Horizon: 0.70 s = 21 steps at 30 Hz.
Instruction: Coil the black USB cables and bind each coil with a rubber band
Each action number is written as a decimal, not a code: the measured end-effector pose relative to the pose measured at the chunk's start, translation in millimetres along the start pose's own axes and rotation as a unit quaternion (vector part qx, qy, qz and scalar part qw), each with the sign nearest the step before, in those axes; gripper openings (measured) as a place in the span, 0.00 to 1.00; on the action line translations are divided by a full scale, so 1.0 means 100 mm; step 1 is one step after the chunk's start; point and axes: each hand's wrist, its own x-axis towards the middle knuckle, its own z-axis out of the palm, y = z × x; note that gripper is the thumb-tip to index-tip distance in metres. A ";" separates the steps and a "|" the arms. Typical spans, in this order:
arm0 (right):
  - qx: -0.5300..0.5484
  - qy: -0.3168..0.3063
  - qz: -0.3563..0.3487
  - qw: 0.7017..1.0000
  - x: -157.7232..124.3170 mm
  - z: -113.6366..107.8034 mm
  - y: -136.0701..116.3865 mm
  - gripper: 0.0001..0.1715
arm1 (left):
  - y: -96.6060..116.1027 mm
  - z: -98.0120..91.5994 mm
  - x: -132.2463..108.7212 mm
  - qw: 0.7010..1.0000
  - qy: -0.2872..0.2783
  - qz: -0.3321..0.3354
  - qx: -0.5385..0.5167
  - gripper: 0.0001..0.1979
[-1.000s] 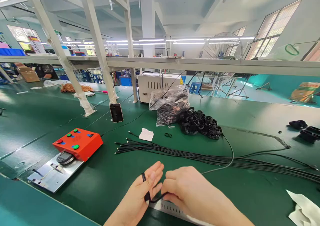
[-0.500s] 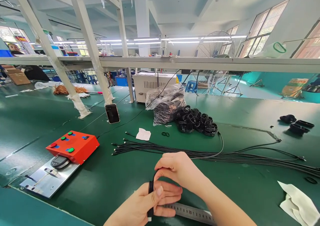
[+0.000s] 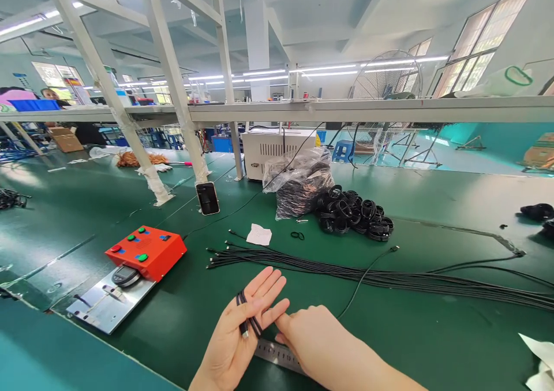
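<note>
Two hands are working over a steel ruler [image 3: 277, 355], the left hand [image 3: 229, 339] spread open and keeping a black cable [image 3: 244, 313] snug across its palm, while the right hand [image 3: 320, 342] curls beside it, its hold unclear.

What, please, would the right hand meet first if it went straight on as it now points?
The right hand would probably meet the left hand first, near the black cable looped across that palm, though depth is unclear.
</note>
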 end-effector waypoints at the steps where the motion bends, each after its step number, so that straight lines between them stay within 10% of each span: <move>1: -0.008 -0.001 -0.002 1.000 0.00 0.00 -0.01 0.08 | -0.02 -0.02 0.01 1.000 0.008 0.006 0.000 0.31; 12: -0.058 0.020 -0.060 0.996 -0.13 -0.04 -0.07 0.07 | -0.03 0.20 -0.05 0.992 0.114 0.018 0.055 0.21; 21: 0.124 0.172 -0.102 0.972 0.02 -0.20 0.40 0.04 | -0.14 -0.04 -0.13 0.976 -0.072 -0.187 0.083 0.16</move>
